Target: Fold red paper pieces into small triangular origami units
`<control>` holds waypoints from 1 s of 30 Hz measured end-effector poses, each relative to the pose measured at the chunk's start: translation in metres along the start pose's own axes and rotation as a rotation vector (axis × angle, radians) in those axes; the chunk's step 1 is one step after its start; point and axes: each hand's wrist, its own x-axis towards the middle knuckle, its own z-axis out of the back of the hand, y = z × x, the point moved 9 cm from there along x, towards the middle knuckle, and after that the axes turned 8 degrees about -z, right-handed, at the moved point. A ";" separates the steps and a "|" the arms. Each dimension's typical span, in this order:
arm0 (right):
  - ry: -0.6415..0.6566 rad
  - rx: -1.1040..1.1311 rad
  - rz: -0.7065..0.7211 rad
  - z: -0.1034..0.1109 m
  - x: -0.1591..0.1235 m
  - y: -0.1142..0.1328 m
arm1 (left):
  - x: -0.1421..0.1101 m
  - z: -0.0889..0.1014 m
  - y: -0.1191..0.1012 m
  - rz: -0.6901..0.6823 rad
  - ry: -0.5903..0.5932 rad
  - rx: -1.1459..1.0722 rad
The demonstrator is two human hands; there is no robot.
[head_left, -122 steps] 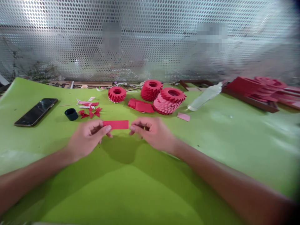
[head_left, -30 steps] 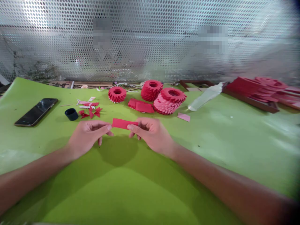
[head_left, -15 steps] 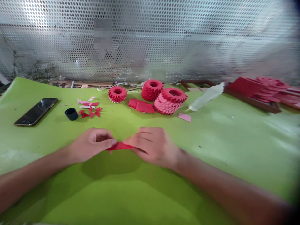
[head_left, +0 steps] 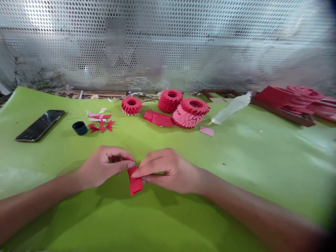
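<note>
A narrow folded strip of red paper (head_left: 135, 186) is pinched between both hands above the green tabletop (head_left: 126, 224). My left hand (head_left: 103, 168) grips its upper end between thumb and fingers. My right hand (head_left: 168, 171) holds the strip's right side, thumb and forefinger closed on it. The lower end hangs free, pointing towards me. Beyond the hands lie red folded paper pieces (head_left: 102, 125) and a stack of red paper slips (head_left: 158, 119).
Behind stand ring-shaped paper pieces, a small red one (head_left: 131, 105), a taller red one (head_left: 170, 100) and a pink-and-red one (head_left: 189, 113). A phone (head_left: 40, 125), dark cap (head_left: 79, 128), pale bottle (head_left: 231, 109), pink slip (head_left: 207, 131) and brown tray (head_left: 283, 112) lie around them.
The red paper strip has turned from lying crosswise between my hands to pointing down towards me. My right hand has shifted slightly left and lower, and its fingers have moved along the strip.
</note>
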 end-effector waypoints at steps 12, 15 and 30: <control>0.054 0.035 -0.229 -0.005 0.000 -0.020 | -0.005 -0.005 -0.016 -0.096 0.019 0.154; 0.056 -0.022 -0.300 -0.004 0.000 -0.025 | -0.005 -0.004 -0.020 -0.121 0.000 0.198; -0.172 0.014 -0.548 0.011 -0.004 -0.036 | -0.010 0.003 -0.021 -0.139 -0.074 0.270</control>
